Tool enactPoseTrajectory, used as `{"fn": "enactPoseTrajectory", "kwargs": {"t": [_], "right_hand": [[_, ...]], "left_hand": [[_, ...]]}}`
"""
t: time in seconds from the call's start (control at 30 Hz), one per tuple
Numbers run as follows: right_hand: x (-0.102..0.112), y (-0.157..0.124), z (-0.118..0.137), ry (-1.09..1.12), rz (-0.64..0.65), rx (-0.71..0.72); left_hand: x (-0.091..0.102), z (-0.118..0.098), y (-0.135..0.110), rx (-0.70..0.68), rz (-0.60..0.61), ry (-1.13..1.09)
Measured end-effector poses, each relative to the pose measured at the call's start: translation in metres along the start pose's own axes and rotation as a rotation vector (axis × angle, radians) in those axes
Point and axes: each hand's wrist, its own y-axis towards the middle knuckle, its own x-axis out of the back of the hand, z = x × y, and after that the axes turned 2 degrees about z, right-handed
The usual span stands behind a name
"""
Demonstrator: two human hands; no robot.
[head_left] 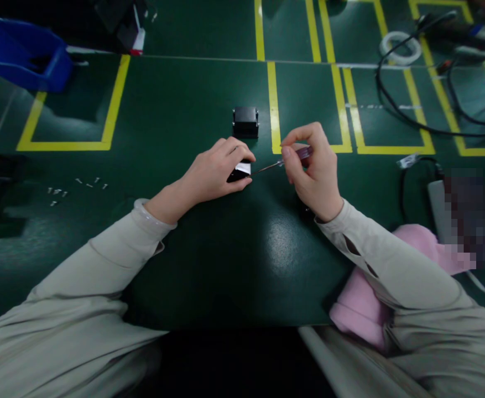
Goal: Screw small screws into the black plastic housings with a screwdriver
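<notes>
My left hand (pixel 219 168) is closed around a small black block (pixel 239 172) with a silvery face, low over the green table. In my right hand (pixel 314 171) is a screwdriver (pixel 275 164) with a purplish handle. Its thin shaft points left, and the tip reaches the right side of the held block; whether it sits in a screw cannot be made out. Just beyond my left hand stands a similar black block (pixel 245 121) with small shiny screws at its sides. Several loose screws (pixel 57 192) lie to the left.
A blue bin (pixel 22 55) stands at the far left, near dark equipment. Yellow tape (pixel 63 146) marks rectangles on the table. At right are a black cable (pixel 400 113), a white tape roll (pixel 400 48) and a pink cloth (pixel 362 307) beneath my right forearm.
</notes>
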Motion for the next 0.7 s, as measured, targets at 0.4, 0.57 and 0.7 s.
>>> {"fn": "enactPoseTrajectory", "kwargs": {"t": [0.4,0.57,0.7], "right_hand": [[0.0006,-0.0001,-0.0004,-0.008,0.005,0.002],[-0.0008,-0.0007,-0.0041,0.018,0.002,0.021],[0.0004,-0.0004,-0.0012,-0.005,0.013,-0.017]], "left_hand": [[-0.0010,0.0007,0.0003,-0.002,-0.001,0.003],[-0.0007,0.0000,0.0005,0.005,-0.001,-0.003],[-0.0003,0.0003,0.0005,0.003,0.003,-0.002]]}}
